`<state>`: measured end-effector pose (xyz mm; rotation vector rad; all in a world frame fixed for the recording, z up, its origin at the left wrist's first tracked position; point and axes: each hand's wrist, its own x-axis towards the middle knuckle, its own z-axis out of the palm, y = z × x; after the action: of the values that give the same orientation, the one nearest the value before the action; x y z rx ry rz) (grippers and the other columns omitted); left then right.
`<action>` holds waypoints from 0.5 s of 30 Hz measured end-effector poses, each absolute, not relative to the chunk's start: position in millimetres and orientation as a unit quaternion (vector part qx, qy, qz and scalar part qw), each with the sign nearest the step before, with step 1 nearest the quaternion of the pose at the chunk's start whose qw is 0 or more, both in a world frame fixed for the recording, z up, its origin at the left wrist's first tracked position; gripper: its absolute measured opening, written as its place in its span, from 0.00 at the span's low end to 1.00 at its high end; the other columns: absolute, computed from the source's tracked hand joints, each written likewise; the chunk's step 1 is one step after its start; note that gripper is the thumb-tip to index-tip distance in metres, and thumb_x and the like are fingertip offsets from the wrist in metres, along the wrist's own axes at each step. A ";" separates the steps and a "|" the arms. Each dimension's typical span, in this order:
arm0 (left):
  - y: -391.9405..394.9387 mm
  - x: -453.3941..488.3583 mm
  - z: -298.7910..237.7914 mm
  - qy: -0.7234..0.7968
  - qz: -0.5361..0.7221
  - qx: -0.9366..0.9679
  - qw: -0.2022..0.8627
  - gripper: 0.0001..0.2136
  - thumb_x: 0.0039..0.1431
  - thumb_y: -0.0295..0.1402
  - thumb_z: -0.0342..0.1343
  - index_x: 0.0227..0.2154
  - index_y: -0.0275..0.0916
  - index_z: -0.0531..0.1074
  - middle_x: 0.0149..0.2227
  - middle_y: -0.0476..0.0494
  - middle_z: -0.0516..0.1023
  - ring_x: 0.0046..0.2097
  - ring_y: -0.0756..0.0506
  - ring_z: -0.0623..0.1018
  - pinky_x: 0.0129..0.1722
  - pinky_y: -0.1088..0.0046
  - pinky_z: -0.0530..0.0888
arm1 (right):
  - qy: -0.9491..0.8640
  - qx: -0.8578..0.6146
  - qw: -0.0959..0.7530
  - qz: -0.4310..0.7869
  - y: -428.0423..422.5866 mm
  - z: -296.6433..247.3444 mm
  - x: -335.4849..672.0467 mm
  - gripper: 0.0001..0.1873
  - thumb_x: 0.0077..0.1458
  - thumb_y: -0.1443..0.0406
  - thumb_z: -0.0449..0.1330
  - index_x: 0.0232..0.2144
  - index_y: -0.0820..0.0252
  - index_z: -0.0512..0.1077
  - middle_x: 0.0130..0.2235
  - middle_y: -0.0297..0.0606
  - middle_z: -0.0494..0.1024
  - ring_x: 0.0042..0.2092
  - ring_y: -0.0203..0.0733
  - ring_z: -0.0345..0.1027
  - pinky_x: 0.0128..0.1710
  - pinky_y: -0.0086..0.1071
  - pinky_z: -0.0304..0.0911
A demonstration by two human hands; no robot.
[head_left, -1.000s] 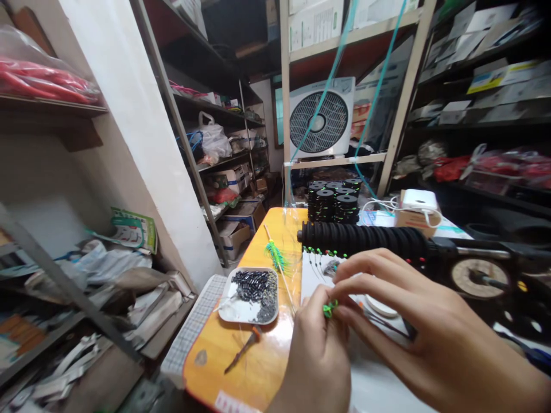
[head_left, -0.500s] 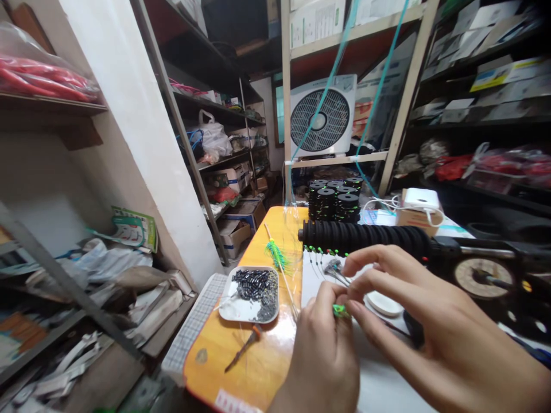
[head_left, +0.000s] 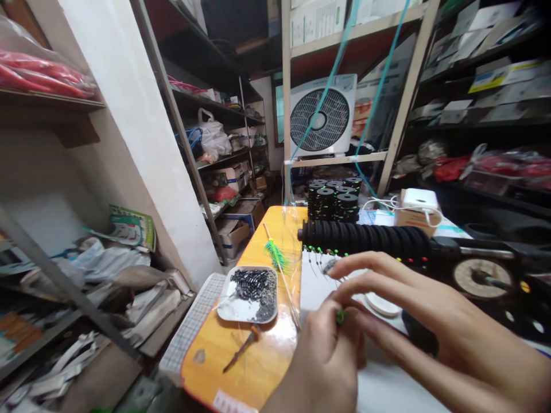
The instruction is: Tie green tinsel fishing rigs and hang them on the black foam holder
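My left hand [head_left: 326, 358] and my right hand [head_left: 413, 312] meet low in the middle of the view, over a white sheet on the orange table [head_left: 241, 355]. Between their pinched fingertips sits a tiny green piece [head_left: 340, 315]; the left thumb and forefinger grip it and the right thumb and forefinger press on it from the other side. The right hand's other fingers are stretched out above. Just behind the hands a long row of black spools [head_left: 365, 238] sits on a rod, with small green and red beads hanging under it.
A white tray of small black parts [head_left: 252, 292] lies left of the hands, with a green feathered stick [head_left: 275, 255] and a small orange-tipped tool [head_left: 243, 348] nearby. Stacked black spools [head_left: 333, 201], a white box [head_left: 417, 201] and a fan [head_left: 321, 117] stand behind. Cluttered shelves line both sides.
The green piece has sunk deeper between the fingertips and shows less. Both hands shifted slightly down and to the right; the right fingers have stretched out more.
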<state>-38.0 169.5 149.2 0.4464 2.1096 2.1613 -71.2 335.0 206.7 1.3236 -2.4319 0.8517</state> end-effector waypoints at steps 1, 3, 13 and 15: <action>169.6 -38.4 149.6 0.683 0.712 0.149 0.057 0.28 0.66 0.59 0.41 0.42 0.33 0.60 0.29 0.48 0.60 0.30 0.54 0.59 0.31 0.74 0.58 | -0.827 0.458 0.115 0.304 334.3 207.1 -72.1 0.07 0.71 0.59 0.49 0.49 0.46 0.64 0.58 0.29 0.61 0.58 0.33 0.58 0.53 0.25 0.61; 171.2 -39.9 148.6 0.669 0.725 0.147 0.072 0.28 0.66 0.58 0.43 0.44 0.32 0.61 0.29 0.49 0.61 0.30 0.55 0.61 0.32 0.75 0.59 | -0.820 0.452 0.130 0.327 332.5 207.2 -75.8 0.06 0.70 0.60 0.50 0.45 0.48 0.66 0.54 0.29 0.64 0.54 0.32 0.61 0.49 0.25 0.63; 184.6 -49.5 137.3 0.529 0.840 0.101 0.070 0.30 0.61 0.62 0.48 0.35 0.34 0.59 0.22 0.54 0.51 0.21 0.58 0.52 0.19 0.85 0.54 | -0.804 0.433 0.263 0.311 333.4 214.3 -93.1 0.10 0.70 0.60 0.53 0.37 0.51 0.73 0.45 0.26 0.71 0.45 0.26 0.67 0.42 0.21 0.63; 186.6 -55.2 136.8 0.523 0.848 0.076 0.039 0.29 0.61 0.62 0.48 0.34 0.34 0.58 0.20 0.55 0.50 0.21 0.58 0.51 0.19 0.85 0.54 | -0.799 0.430 0.333 0.258 335.2 214.8 -102.8 0.10 0.71 0.61 0.51 0.44 0.53 0.71 0.49 0.28 0.71 0.50 0.30 0.64 0.49 0.26 0.60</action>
<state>-55.2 186.6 136.8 0.2323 1.6021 2.6013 -102.8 335.2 214.8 1.1224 -2.0858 0.6727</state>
